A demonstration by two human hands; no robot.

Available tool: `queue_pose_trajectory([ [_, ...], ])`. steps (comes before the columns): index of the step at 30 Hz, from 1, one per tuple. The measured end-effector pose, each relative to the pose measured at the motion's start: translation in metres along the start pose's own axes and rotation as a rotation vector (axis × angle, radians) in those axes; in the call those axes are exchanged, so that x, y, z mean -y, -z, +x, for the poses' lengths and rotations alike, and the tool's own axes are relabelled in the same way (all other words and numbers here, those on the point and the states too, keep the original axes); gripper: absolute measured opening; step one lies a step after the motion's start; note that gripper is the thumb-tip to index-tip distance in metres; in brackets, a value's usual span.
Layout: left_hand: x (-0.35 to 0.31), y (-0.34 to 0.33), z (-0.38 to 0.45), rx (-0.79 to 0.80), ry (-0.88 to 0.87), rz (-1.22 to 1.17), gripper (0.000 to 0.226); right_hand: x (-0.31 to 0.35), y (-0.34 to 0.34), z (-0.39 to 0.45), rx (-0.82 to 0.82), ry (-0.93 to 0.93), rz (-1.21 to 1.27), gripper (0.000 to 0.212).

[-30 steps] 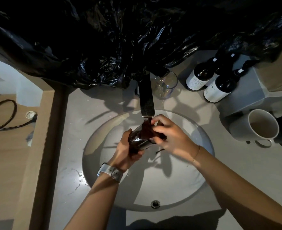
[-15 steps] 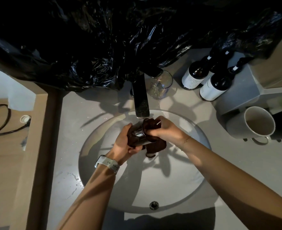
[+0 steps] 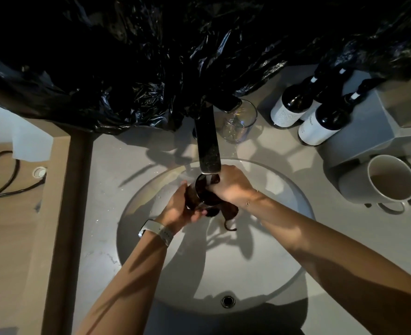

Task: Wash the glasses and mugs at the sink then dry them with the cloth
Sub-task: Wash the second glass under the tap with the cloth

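Note:
Over the round sink (image 3: pixel 284 274) my left hand (image 3: pixel 175 211) grips a glass (image 3: pixel 201 192) from below, right under the dark tap (image 3: pixel 208 143). My right hand (image 3: pixel 231 184) presses a dark brown cloth (image 3: pixel 226 211) onto the glass's rim; a corner of the cloth hangs down into the basin. Most of the glass is hidden by the cloth and my fingers. A clear glass (image 3: pixel 238 122) stands on the counter behind the tap. A white mug (image 3: pixel 388 182) stands at the right of the sink, its handle toward me.
Two dark bottles (image 3: pixel 318 122) with white labels stand at the back right by a grey box (image 3: pixel 364 136). Black plastic sheeting (image 3: pixel 151 56) hangs over the back. The drain (image 3: pixel 228 301) lies at the basin's near edge. A cable (image 3: pixel 4 180) lies on the wooden surface at left.
Both hands have lifted the glass closer under the tap's end. My right hand has shifted on top of the glass with the cloth, whose corner now hangs lower.

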State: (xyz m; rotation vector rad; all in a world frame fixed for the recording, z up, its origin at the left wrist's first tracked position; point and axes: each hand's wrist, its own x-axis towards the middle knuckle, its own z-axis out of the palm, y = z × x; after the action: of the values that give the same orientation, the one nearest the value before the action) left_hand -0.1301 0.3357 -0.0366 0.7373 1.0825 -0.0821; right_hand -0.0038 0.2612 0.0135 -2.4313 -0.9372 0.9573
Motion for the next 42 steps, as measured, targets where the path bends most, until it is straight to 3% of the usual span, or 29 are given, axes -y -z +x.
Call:
queue_pose_trajectory([
  [3,0.005,0.014,-0.005,-0.040,-0.498,0.187,0.027,0.003,0.000,-0.001,-0.035,-0.032,-0.043,0.007],
  [5,0.012,0.026,-0.009,0.057,-0.702,0.529,0.060,0.004,0.001,0.000,-0.035,-0.034,-0.031,0.012],
  [7,0.015,0.024,-0.014,-0.002,-0.777,0.864,0.081,0.005,-0.001,0.000,-0.018,-0.049,-0.021,0.012],
  [9,0.014,0.016,-0.018,-0.056,-0.789,0.881,0.085,0.006,-0.005,-0.001,0.007,-0.067,-0.013,0.004],
  [11,0.010,0.011,-0.017,-0.045,-0.733,0.823,0.085,0.006,-0.008,-0.002,0.017,-0.074,-0.020,0.017],
  [16,-0.003,0.005,-0.014,-0.020,-0.679,1.127,0.072,0.002,0.002,-0.005,0.093,0.015,-0.173,0.017],
  [19,-0.011,0.002,-0.013,0.035,-0.688,1.157,0.075,0.005,0.009,-0.007,0.063,0.044,-0.201,0.020],
  [21,-0.011,0.000,-0.013,-0.010,-0.729,1.151,0.075,0.003,0.010,-0.005,0.029,-0.015,-0.104,0.016],
  [25,0.009,-0.007,-0.015,-0.261,-0.817,1.014,0.072,-0.006,-0.003,-0.004,0.151,-0.218,0.329,0.014],
  [28,0.025,-0.007,-0.017,-0.229,-0.826,0.831,0.075,-0.013,-0.012,0.001,0.090,-0.207,0.257,0.014],
  [31,0.017,0.012,-0.014,0.109,-0.693,0.725,0.077,-0.018,-0.006,-0.001,0.071,0.007,-0.096,0.024],
  [34,0.001,0.036,-0.009,0.406,-0.357,0.203,0.091,-0.021,0.001,-0.006,0.100,0.216,-0.392,0.029],
  [36,-0.004,0.040,-0.006,0.392,-0.136,-0.050,0.087,-0.017,0.002,-0.009,0.115,0.284,-0.434,0.026],
  [39,-0.002,0.026,-0.001,0.282,0.013,0.136,0.062,-0.009,0.001,-0.011,0.112,0.346,-0.431,0.023],
  [42,-0.002,0.009,0.005,0.193,0.044,0.077,0.054,-0.005,0.000,-0.009,0.052,0.271,-0.379,0.023],
])
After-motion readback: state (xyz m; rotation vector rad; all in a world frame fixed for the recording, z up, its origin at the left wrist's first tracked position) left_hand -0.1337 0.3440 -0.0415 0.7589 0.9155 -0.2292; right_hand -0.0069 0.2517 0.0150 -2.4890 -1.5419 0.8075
